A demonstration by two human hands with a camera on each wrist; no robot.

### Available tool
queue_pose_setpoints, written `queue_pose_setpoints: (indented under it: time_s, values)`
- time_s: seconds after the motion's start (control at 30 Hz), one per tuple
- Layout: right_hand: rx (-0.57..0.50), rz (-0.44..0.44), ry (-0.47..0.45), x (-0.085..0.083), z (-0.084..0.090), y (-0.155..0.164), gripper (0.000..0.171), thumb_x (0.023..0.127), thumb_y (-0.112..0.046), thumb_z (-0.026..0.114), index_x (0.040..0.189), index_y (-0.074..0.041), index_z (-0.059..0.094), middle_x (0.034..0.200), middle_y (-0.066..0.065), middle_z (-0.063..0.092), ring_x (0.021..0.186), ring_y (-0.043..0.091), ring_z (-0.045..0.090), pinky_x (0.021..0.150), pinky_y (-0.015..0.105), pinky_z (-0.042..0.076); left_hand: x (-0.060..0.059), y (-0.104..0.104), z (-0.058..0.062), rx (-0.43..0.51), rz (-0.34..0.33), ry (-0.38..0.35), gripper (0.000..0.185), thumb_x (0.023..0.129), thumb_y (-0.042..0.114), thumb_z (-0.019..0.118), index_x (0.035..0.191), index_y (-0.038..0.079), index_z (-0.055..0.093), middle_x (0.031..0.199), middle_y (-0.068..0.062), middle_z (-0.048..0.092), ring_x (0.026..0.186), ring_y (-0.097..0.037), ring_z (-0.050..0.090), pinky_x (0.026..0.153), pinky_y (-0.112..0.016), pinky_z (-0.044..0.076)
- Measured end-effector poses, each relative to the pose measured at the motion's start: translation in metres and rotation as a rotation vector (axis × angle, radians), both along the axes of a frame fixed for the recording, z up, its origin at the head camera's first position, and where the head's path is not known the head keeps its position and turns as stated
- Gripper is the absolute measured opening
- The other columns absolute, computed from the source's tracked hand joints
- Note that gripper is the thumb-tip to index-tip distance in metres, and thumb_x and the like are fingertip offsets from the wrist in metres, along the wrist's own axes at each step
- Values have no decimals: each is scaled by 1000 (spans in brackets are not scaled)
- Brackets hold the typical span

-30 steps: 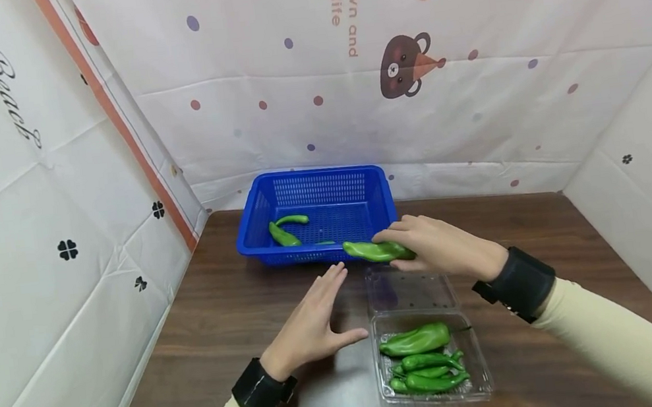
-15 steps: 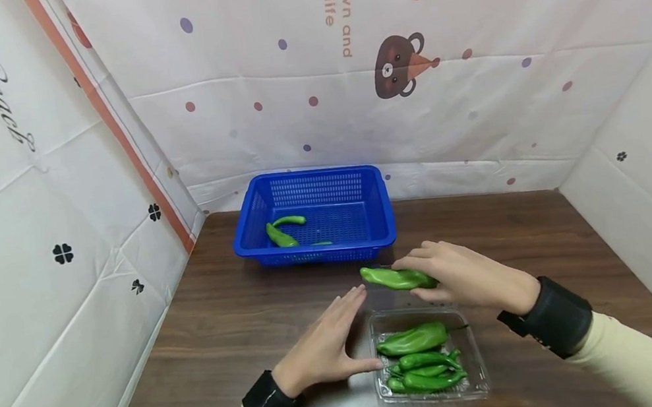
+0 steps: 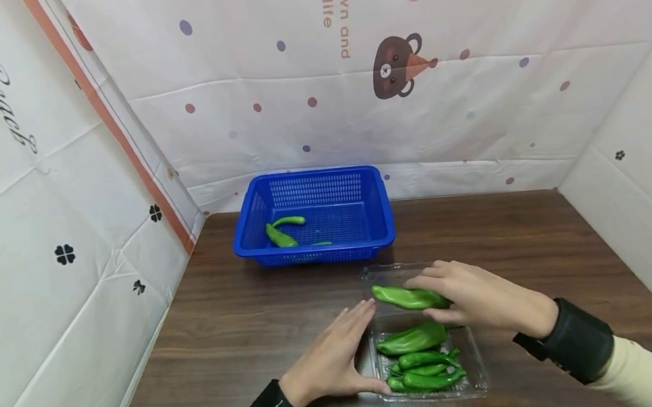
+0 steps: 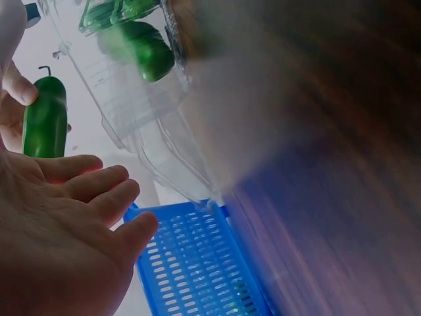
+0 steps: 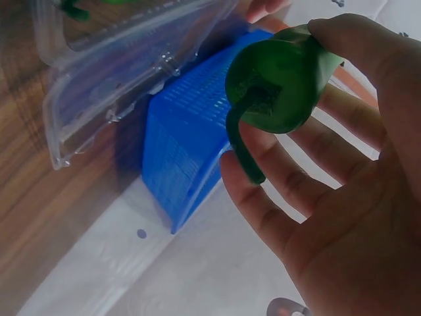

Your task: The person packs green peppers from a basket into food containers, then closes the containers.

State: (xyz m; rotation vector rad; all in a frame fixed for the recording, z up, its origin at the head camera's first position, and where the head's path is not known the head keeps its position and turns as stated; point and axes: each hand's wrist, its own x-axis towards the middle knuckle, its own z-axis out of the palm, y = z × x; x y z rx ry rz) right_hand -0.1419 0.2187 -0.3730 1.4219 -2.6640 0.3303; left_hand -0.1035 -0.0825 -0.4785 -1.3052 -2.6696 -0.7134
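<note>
My right hand (image 3: 467,295) holds a long green pepper (image 3: 409,297) sideways over the open lid of a clear plastic clamshell box (image 3: 480,373); in the right wrist view the pepper (image 5: 279,82) shows stem-first between thumb and fingers. The box holds several green peppers (image 3: 422,352). My left hand (image 3: 333,358) lies flat with straight fingers against the box's left side, thumb at its near corner. A blue plastic basket (image 3: 319,250) at the back holds green peppers (image 3: 282,236). The left wrist view shows my left hand (image 4: 59,230), the held pepper (image 4: 45,118) and the basket (image 4: 197,263).
A dark wooden table (image 3: 242,318) carries everything. Patterned white sheets form walls on the left (image 3: 36,227), the back (image 3: 411,108) and the right (image 3: 644,163), close round the table.
My right hand has carried the pepper back from the basket's front edge toward me, to above the clear box. My left hand slid nearer and now touches the box's side.
</note>
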Motion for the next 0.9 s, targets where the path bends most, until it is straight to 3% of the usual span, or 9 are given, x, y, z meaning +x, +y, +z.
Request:
queue_pose_setpoints:
  time_s: [0.3,0.63,0.9]
  values:
    - [-3,4,-32,11,-5,5,42,92,-25,79,131,-13,67,111,-3,67,89,6,58,72,29,51,2,0,-5,-14,4,12,125,74,76,75,159,-3,27,167,-15,27,152,-31,31,120,-53,32]
    - [-11,-3,-83,21,-10,7,41,95,-26,76,133,-14,66,109,-6,67,84,1,53,67,25,46,2,1,-4,-25,-8,-25,122,76,75,74,160,0,29,166,-17,29,151,-33,32,120,-53,31]
    - [-49,36,-126,29,-19,7,45,95,-25,77,137,-18,62,105,-9,64,81,-2,52,66,22,45,2,1,-5,-18,1,-33,122,75,76,75,158,-2,32,166,-16,30,151,-34,32,120,-53,31]
